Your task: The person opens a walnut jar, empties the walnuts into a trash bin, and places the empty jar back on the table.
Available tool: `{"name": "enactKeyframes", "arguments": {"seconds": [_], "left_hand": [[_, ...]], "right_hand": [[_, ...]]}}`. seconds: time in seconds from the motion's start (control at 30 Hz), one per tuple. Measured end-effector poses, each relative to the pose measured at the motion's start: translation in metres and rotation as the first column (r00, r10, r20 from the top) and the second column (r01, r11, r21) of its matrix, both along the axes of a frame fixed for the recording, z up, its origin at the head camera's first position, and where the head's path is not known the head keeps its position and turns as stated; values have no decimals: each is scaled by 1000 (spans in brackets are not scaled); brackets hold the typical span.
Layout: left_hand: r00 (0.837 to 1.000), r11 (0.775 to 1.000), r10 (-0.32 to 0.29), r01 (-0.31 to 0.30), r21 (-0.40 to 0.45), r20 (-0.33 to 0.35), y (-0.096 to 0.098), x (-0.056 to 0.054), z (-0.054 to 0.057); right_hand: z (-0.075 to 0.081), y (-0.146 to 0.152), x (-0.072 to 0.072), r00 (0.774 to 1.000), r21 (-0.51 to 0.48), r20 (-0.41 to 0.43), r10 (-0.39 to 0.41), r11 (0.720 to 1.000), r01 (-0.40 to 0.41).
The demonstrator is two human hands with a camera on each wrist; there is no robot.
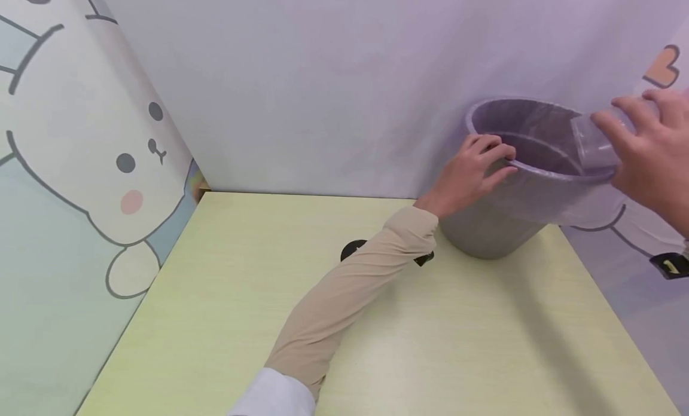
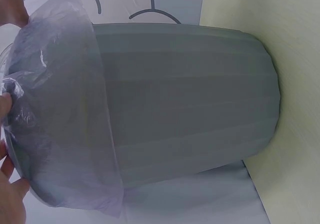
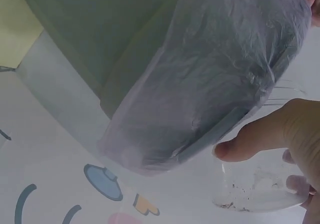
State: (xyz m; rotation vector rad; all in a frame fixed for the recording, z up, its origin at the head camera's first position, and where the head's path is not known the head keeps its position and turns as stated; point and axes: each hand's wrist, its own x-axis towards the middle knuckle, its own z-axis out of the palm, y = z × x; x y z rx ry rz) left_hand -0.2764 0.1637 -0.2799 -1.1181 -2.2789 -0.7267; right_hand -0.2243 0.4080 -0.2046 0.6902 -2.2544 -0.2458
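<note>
A grey trash bin (image 1: pixel 484 234) stands tilted at the far right of the table. Over its rim is folded a thin, translucent purple bag (image 2: pixel 60 109) that lines it. My left hand (image 1: pixel 472 168) grips the near left part of the rim, fingertips over the edge and thumb outside. At the right side of the rim, my right hand (image 1: pixel 659 150) holds a clear plastic cup (image 1: pixel 592 142), tipped sideways with its mouth over the bin's opening. Small dark specks cling inside the cup (image 3: pixel 245 191) in the right wrist view.
A pale yellow table (image 1: pixel 226 296) spreads below, its right edge close to the bin. Behind it hangs a plain light curtain (image 1: pixel 296 93). Cartoon-printed sheets (image 1: pixel 81 183) flank both sides. Black wrist straps (image 1: pixel 352 248) show at both arms.
</note>
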Motion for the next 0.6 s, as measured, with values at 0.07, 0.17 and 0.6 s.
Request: {"name": "enactKeyframes", "arguments": {"seconds": [0.07, 0.17, 0.6], "left_hand": [[1000, 1000, -3, 3, 9, 11, 0, 0, 0], [1000, 1000, -4, 3, 20, 21, -1, 1, 0], [1000, 1000, 3, -3, 9, 16, -2, 0, 1]], "right_hand": [[0, -3, 1, 1000, 37, 7, -4, 999, 3], [-1, -6, 1, 1000, 53, 20, -8, 999, 7], [0, -9, 4, 997, -26, 23, -74, 997, 75]]}}
